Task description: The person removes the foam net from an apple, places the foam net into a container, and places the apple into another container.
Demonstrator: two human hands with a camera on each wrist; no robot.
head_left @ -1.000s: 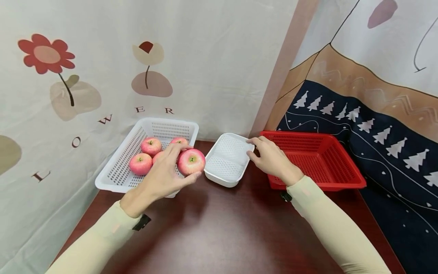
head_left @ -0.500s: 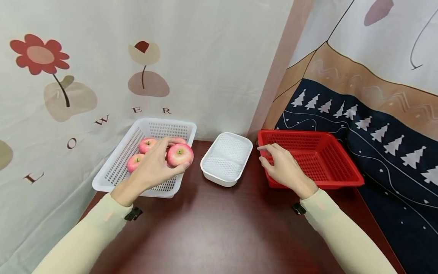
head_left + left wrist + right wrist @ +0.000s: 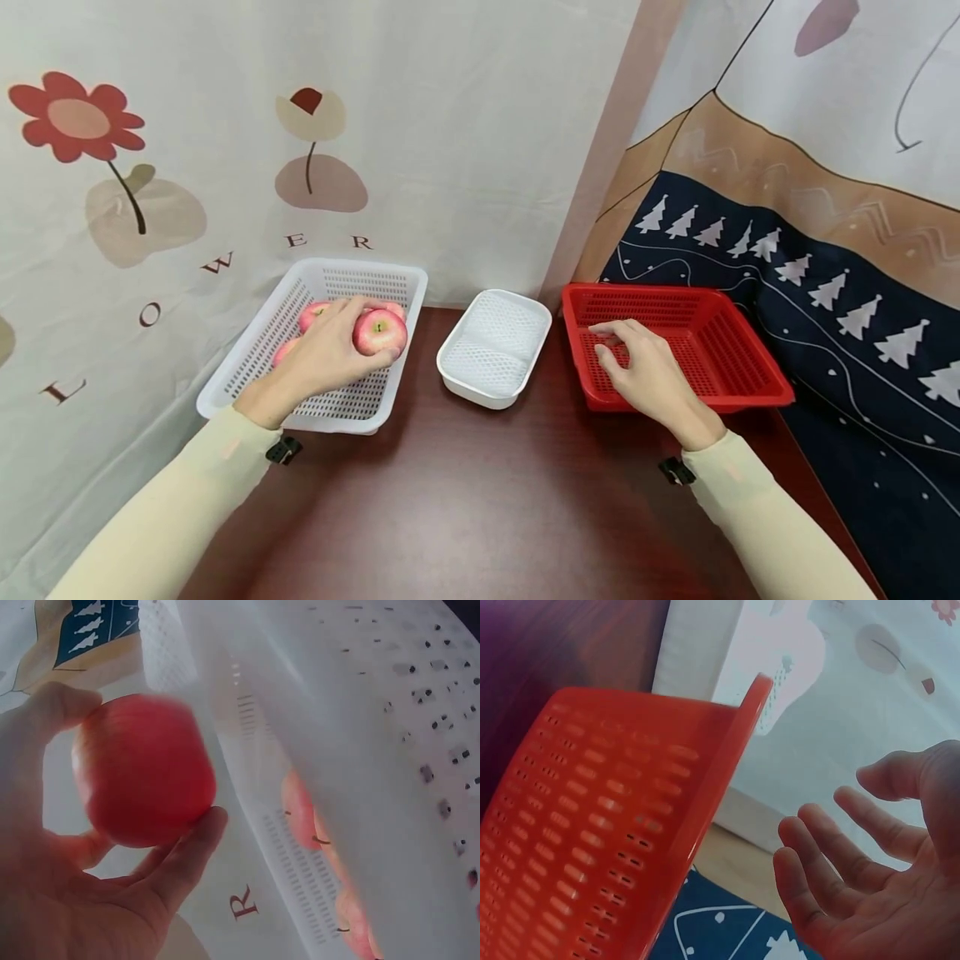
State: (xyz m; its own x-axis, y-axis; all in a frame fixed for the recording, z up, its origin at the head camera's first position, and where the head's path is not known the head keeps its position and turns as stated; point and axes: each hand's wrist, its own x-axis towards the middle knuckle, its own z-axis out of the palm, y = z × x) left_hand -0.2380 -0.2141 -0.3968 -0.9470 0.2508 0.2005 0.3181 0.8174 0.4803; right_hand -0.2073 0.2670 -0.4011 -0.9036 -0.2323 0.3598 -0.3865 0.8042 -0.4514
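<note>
My left hand grips a red apple between thumb and fingers, above the right part of the white basket. In the left wrist view the held apple shows clear of the basket wall, with more apples visible inside. In the head view my hand and the held apple partly hide the apples beneath. My right hand holds nothing; its fingers are loosely bent over the left part of the red basket. The right wrist view shows those fingers beside the red basket's rim.
Between the two baskets stands a small white tray lined with white foam netting. All stand on a dark red-brown table. Printed curtains hang close behind the baskets and along the right side.
My right hand has left the white tray's edge and moved right, over the red basket. My left hand has moved left with the apple, further over the white basket.
</note>
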